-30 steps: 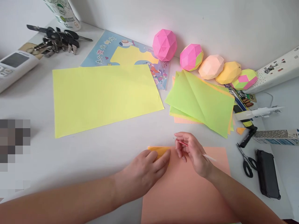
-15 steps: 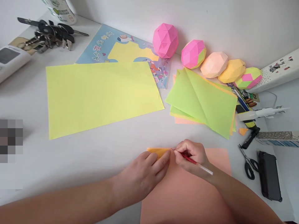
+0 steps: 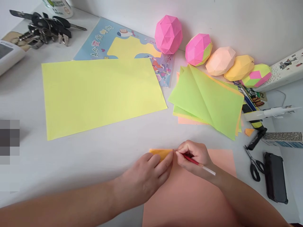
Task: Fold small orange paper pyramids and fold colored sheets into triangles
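My left hand (image 3: 151, 168) lies with its fingers spread over a small orange paper piece (image 3: 159, 154), pressing it on the top edge of a salmon paper sheet (image 3: 184, 201). A thin red pen with a clear end (image 3: 193, 160) is pinched in my right hand (image 3: 194, 156). Its tip touches down just right of the orange piece, beside my left fingertips. Part of the orange piece is hidden under my left hand.
A yellow sheet (image 3: 101, 97) lies at the left, with green sheets (image 3: 205, 101) to its right. Faceted paper shapes (image 3: 168, 34) line the wall. Keys (image 3: 47, 28) sit back left; scissors (image 3: 254, 164) and a black phone-like object (image 3: 276, 177) are at the right.
The view has shifted slightly, so the background objects sit a little differently in the picture. Both hands stay in nearly the same place, with the pen still in my right hand.
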`<state>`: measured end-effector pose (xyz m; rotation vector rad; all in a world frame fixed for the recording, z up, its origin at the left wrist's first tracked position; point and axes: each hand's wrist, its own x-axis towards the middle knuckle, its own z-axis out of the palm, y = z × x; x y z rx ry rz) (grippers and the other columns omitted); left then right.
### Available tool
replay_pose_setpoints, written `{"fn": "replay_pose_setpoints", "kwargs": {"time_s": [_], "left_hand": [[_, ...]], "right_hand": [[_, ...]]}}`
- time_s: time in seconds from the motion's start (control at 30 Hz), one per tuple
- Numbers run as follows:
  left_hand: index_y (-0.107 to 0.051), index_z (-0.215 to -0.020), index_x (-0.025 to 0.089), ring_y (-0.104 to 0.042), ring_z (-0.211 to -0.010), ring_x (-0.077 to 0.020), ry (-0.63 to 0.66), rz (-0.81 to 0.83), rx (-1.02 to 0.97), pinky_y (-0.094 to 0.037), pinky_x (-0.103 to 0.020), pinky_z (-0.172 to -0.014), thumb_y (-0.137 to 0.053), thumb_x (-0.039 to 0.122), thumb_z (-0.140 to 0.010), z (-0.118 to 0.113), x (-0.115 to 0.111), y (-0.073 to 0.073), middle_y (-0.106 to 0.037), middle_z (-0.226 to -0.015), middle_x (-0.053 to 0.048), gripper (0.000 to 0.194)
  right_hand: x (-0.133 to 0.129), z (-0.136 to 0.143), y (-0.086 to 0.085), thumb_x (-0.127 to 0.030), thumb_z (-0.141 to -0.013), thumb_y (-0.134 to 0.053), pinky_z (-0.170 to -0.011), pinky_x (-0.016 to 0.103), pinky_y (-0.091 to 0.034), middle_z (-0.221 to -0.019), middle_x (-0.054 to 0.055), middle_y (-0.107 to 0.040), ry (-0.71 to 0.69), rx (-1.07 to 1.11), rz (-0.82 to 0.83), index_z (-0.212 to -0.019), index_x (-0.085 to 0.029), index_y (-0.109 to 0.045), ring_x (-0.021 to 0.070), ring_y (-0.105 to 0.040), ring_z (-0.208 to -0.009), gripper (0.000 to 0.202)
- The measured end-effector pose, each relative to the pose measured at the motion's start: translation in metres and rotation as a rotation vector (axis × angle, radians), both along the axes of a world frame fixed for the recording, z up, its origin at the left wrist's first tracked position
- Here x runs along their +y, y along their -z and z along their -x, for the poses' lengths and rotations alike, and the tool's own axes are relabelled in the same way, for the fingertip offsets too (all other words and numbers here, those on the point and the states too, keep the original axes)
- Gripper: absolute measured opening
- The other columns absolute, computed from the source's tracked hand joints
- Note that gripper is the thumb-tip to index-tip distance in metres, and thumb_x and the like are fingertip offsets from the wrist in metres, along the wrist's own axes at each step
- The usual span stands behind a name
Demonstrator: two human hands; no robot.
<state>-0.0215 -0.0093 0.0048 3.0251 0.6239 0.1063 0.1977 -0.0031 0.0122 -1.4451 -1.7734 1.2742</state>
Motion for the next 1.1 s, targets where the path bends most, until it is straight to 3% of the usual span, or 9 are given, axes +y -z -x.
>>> {"fn": "replay_pose_setpoints", "kwargs": {"time_s": [1.1], "left_hand": [[-0.054, -0.132, 0.018, -0.052, -0.075, -0.0186, 0.025, -0.002, 0.013, -0.038, -0.034, -0.064, -0.050, 0.021, -0.084, -0.0001, 0.0003, 0.0010, -0.049, -0.141, -0.011, 0.048]], "right_hand": [[0.0039, 0.0039, -0.0054, -0.016, -0.081, -0.055, -0.044, 0.020, -0.034, -0.060, -0.004, -0.050, -0.002, 0.030, 0.002, -0.066, -0.020, -0.043, 0.0066, -0.040, -0.048, 0.020]]}}
